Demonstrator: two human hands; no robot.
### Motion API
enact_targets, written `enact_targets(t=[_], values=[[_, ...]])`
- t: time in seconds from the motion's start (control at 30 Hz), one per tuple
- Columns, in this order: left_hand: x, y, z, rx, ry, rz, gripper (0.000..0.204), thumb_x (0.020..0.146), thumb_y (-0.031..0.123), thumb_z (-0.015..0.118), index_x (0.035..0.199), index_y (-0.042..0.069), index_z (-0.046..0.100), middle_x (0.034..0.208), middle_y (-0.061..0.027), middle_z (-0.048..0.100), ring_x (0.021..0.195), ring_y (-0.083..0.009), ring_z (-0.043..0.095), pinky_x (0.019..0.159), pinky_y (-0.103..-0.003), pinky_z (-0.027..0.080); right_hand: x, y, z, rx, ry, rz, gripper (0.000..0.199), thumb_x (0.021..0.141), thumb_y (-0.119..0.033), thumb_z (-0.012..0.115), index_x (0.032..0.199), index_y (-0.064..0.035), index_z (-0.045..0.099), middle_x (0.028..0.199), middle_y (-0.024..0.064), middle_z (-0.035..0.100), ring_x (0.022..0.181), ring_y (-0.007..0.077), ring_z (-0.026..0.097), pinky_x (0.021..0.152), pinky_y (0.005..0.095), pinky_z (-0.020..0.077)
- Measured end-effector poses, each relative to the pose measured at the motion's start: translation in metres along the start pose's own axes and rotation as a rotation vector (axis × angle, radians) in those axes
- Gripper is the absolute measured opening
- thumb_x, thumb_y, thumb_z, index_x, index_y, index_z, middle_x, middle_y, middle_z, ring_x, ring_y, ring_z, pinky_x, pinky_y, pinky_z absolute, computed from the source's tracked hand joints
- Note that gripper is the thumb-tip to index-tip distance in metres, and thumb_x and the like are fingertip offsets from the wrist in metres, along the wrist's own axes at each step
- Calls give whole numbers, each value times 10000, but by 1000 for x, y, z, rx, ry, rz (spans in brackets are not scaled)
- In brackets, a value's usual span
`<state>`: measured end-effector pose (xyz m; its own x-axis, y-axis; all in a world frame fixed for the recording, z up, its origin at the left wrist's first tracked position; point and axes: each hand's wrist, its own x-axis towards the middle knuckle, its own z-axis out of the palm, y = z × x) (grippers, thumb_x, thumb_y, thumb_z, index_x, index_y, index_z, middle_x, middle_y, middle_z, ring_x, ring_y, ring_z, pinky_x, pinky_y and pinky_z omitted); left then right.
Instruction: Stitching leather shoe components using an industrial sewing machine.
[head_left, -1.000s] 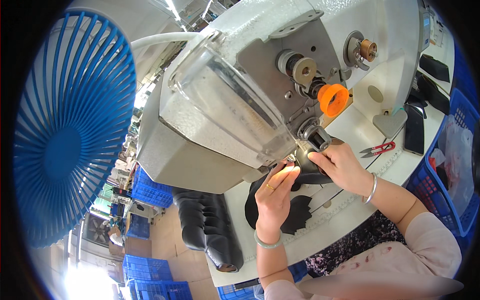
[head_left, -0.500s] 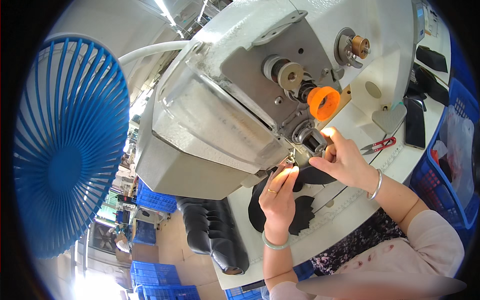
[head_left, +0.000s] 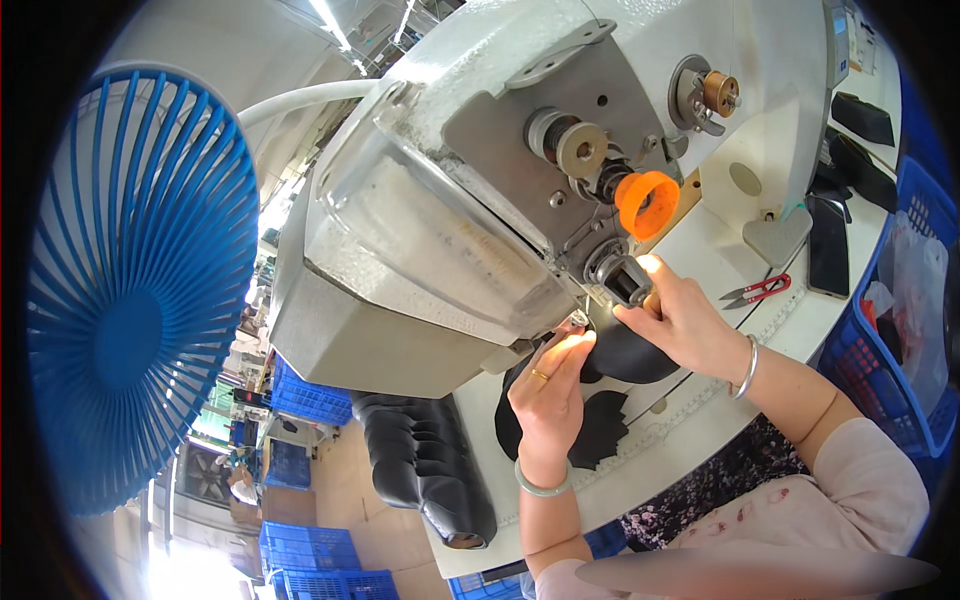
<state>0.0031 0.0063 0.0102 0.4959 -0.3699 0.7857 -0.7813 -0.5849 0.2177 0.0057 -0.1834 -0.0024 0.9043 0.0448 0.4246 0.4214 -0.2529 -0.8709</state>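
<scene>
My left hand (head_left: 550, 398) is at the foot of the sewing machine's head (head_left: 440, 220), fingers pressed together on a black, leather-like piece (head_left: 632, 352) beside the needle area. The needle tip is hidden behind the fingertips. Farther right, my right hand (head_left: 688, 322) has its thumb at the upper edge of the black piece and its forefinger raised beside a grey, hollow metal fitting (head_left: 626, 281). Its other fingers are curled and partly hidden. A flat black part with a jagged edge (head_left: 603, 432) lies on the white table (head_left: 660, 445) near my left wrist.
Red-handled thread snips (head_left: 765, 288) and a dark phone (head_left: 828, 245) lie to the right. A stack of black shaped pieces (head_left: 415, 455) rests at the table's left edge. A blue fan (head_left: 140, 300) stands far left; a blue basket (head_left: 870, 370) is at right.
My left hand has shifted slightly left and down. The right thumb has moved a little up and left, and more of the black piece shows below it. The grey fitting appears turned slightly.
</scene>
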Motion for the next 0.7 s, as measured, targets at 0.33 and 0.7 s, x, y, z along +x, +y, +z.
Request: enact_targets(t=[0.33,0.7], values=[[-1,-8,5,30,25,53,226,711,-132,625,900,-22,685,884,-109,679,882,-259,676,766,-304,542,16,-5,-5,-27,-42,75,369,849,-227,604,1067,49,491,604,149,573,544,252,574,549,346,444],[-2,-1,4,172,6,140,274,698,-130,619,941,-14,669,906,-102,656,875,-267,674,739,-315,559,39,-2,-16,-203,-168,87,410,751,-348,663,924,24,652,760,165,655,704,264,634,671,340,485]])
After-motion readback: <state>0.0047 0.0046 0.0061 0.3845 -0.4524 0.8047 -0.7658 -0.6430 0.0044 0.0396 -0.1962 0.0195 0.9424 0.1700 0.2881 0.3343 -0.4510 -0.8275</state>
